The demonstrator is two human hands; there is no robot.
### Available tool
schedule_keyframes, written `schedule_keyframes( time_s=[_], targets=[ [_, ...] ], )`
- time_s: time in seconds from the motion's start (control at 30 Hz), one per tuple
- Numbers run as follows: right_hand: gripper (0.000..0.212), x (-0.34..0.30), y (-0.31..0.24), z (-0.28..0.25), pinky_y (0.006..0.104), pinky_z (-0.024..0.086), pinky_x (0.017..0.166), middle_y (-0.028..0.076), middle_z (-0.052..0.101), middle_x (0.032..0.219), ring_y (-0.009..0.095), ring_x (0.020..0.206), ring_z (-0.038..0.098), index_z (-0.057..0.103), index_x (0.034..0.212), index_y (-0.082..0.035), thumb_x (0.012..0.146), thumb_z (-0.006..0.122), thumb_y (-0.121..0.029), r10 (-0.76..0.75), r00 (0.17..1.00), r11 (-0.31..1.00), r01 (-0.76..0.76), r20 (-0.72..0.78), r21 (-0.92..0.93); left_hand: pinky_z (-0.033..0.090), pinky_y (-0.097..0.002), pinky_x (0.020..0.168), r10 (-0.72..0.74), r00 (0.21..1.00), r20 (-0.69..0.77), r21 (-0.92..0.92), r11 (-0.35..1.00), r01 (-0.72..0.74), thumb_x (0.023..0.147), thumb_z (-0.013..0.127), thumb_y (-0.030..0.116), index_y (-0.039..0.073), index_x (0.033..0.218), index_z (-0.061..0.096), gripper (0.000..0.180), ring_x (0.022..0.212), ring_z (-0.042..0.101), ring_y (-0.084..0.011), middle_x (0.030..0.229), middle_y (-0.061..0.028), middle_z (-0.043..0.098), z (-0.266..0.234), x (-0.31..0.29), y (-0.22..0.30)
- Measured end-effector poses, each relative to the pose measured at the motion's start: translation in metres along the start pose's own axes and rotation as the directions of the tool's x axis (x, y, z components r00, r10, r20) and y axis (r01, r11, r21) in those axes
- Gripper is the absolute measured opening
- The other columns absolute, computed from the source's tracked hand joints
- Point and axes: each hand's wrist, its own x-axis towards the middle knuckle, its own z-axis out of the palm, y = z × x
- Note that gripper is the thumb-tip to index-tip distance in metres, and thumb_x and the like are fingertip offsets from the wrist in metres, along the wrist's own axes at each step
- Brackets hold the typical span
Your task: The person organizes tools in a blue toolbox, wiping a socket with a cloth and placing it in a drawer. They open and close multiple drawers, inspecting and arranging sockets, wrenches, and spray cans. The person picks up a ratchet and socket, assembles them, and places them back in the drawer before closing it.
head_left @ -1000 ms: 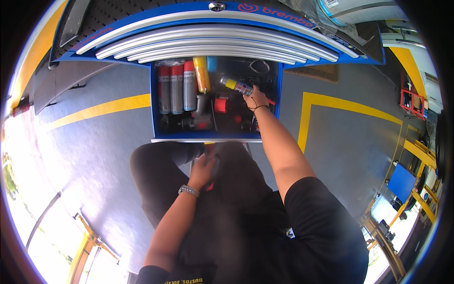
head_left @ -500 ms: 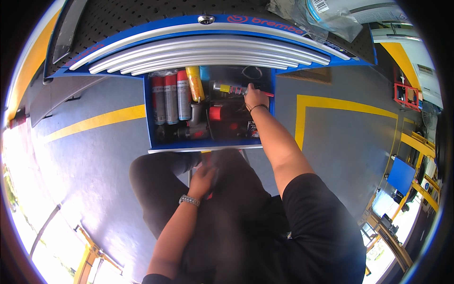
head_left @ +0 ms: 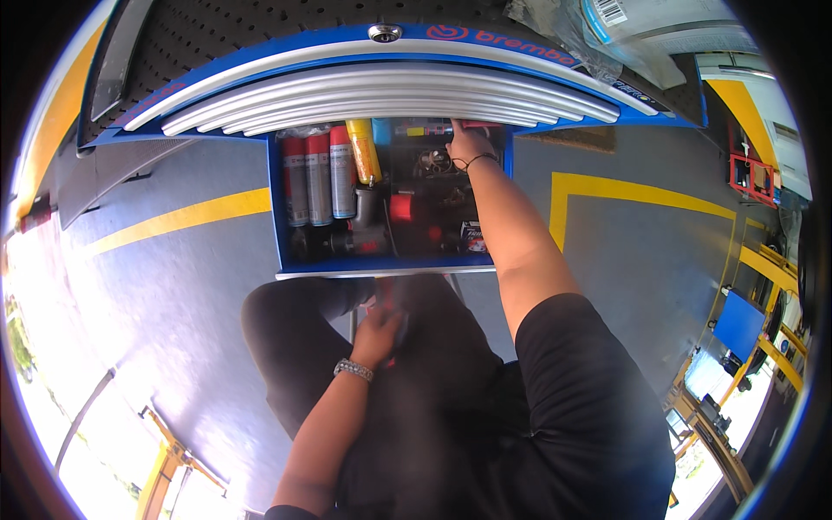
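Note:
At the back of the open blue drawer (head_left: 279, 208), my right hand (head_left: 471, 146) has its fingers closed on a slim labelled tube (head_left: 418, 132), partly hidden under the drawer fronts above. My left hand (head_left: 378, 336) rests between my thighs, its fingers curled round a dark object with red parts, too blurred to name. Several red-capped spray cans (head_left: 318, 178) and a yellow can (head_left: 363, 152) stand along the drawer's left side. In front of them lies a black power tool (head_left: 366, 227). A red cylinder (head_left: 402, 207) sits near the middle, among dark items.
Silver-handled drawer fronts (head_left: 381, 91) overhang the open drawer. Above is a black perforated top (head_left: 286, 22) with plastic-wrapped packages (head_left: 637, 39) at its right. Yellow floor lines (head_left: 186, 217) run on both sides. A red frame (head_left: 752, 173) stands far right.
My right hand has pushed the tube farther back in the drawer, uncovering metal parts in front of it. My left hand stays low with small movement. The view has shifted slightly.

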Motion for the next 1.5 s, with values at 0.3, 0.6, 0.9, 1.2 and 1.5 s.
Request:
schedule_keyframes(
  time_s=[0.3,0.6,0.9,1.2,1.5],
  targets=[
    [0.018,-0.112,-0.007,0.091,0.0487,0.053,0.074,0.016,0.071,0.085,0.038,0.084,0.068,0.067,0.094,-0.012,0.091,0.061,-0.029,-0.112,0.941,0.857,0.254,-0.321,0.448,0.047,-0.0302,0.077,0.088,0.996,-0.027,-0.019,0.996,-0.088,0.096,0.063,0.023,-0.002,0.103,0.066,0.026,0.083,0.062,-0.0158,0.088,-0.0080,0.068,0.000,-0.002,0.007],
    [0.027,-0.244,0.031,0.146,0.0484,0.052,0.073,0.015,0.069,0.079,0.038,0.081,0.067,0.065,0.089,-0.008,0.091,0.060,-0.035,-0.161,0.985,0.899,0.125,0.053,0.420,0.046,-0.0311,0.072,0.074,0.997,0.022,-0.007,0.997,-0.074,0.095,0.063,0.027,-0.001,0.100,0.066,0.029,0.077,0.061,-0.0154,0.085,-0.0089,0.068,-0.001,0.003,0.014],
    [0.025,-0.201,-0.029,0.145,0.0450,0.052,0.062,0.014,0.067,0.070,0.034,0.069,0.069,0.064,0.097,-0.006,0.090,0.066,-0.030,0.012,0.942,0.788,0.198,-0.336,0.583,0.047,-0.0316,0.075,0.023,0.999,0.023,0.043,0.999,-0.024,0.095,0.064,0.028,-0.002,0.101,0.066,0.031,0.082,0.062,-0.0158,0.088,-0.0093,0.068,0.002,0.007,-0.001],
    [0.034,-0.107,-0.087,0.185,0.0308,0.053,0.049,0.008,0.067,0.080,0.020,0.053,0.066,0.061,0.115,-0.004,0.094,0.066,-0.031,0.213,0.951,0.174,-0.262,0.223,0.949,0.047,-0.0282,0.077,0.058,0.997,0.047,0.018,0.998,-0.059,0.096,0.063,0.023,-0.003,0.102,0.066,0.026,0.083,0.062,-0.0129,0.091,-0.0073,0.069,0.001,0.010,-0.013],
    [0.017,-0.154,-0.073,0.160,0.0466,0.054,0.072,0.011,0.064,0.094,0.034,0.084,0.066,0.066,0.095,-0.012,0.088,0.067,-0.027,0.000,0.905,0.838,0.233,-0.425,0.494,0.047,-0.0281,0.078,0.012,0.998,0.060,0.000,1.000,-0.012,0.096,0.063,0.024,-0.003,0.105,0.067,0.028,0.085,0.062,-0.0131,0.092,-0.0073,0.069,0.001,0.004,0.003]
  ],
)
